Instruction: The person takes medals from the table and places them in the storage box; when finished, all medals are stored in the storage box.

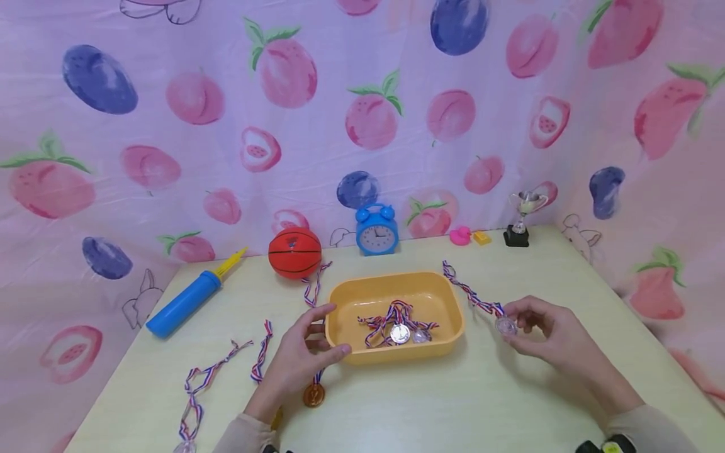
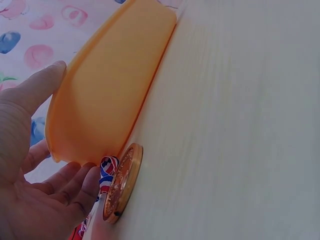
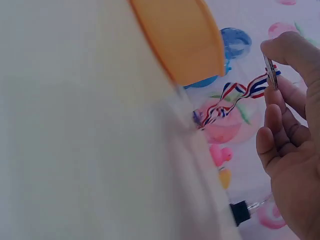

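Note:
My left hand (image 1: 300, 352) holds the left end of a yellow-orange plastic basin (image 1: 391, 358), thumb on its front rim and fingers round its end. Inside lie silver medals (image 1: 399, 333) on tangled red, white and blue ribbons. To the basin's right, my right hand (image 1: 546, 330) pinches another silver medal (image 1: 506, 326) between thumb and forefinger. Its ribbon (image 3: 235, 97) trails toward the back of the table. A bronze medal (image 2: 123, 182) stands out close beside the left fingers in the left wrist view.
More ribboned medals (image 1: 195, 384) lie at the left, near a blue pump (image 1: 184, 305) with a yellow nozzle. Along the back stand a red basketball (image 1: 294, 253), a blue alarm clock (image 1: 377, 231), a pink duck (image 1: 460, 236), a small yellow piece (image 1: 481, 238) and a trophy (image 1: 517, 234).

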### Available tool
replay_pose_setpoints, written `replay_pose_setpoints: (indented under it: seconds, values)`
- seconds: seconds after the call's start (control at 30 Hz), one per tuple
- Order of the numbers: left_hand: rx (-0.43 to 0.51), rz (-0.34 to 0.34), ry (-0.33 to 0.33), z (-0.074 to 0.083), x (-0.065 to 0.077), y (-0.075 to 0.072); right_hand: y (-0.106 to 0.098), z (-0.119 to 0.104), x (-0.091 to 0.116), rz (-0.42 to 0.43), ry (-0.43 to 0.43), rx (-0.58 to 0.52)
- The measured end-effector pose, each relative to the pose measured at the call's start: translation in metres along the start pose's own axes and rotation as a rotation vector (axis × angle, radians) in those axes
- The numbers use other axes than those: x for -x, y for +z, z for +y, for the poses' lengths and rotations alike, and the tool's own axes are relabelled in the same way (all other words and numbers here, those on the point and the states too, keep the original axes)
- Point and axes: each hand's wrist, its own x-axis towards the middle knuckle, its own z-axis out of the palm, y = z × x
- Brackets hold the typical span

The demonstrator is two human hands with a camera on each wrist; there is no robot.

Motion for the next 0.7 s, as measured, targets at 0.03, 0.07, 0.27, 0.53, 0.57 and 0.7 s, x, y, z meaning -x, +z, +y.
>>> replay_pose_setpoints:
  seconds: [0.03, 0.07, 0.27, 0.53, 0.57, 0.7]
  values:
    - [0.000, 0.001, -0.001, 0.000, 0.000, 0.000, -0.001, -0.003, -0.004, 0.018, -0.006, 0.001]
    - [-0.001, 0.002, 0.001, 0.000, 0.000, 0.000, -0.003, -0.006, -0.008, 0.035, -0.017, 0.007]
    - [0.007, 0.003, -0.007, 0.001, 0.000, 0.000, -0.012, -0.029, -0.034, 0.113, -0.079, 0.060]
    - [0.016, 0.002, -0.013, 0.000, 0.000, 0.000, -0.022, -0.059, -0.075, 0.191, -0.145, 0.031]
    - [0.015, 0.003, -0.011, 0.000, 0.000, 0.000, -0.023, -0.062, -0.079, 0.193, -0.157, 0.032]
    - [0.009, 0.005, -0.009, 0.000, 0.000, 0.000, -0.025, -0.075, -0.093, 0.197, -0.200, 0.043]
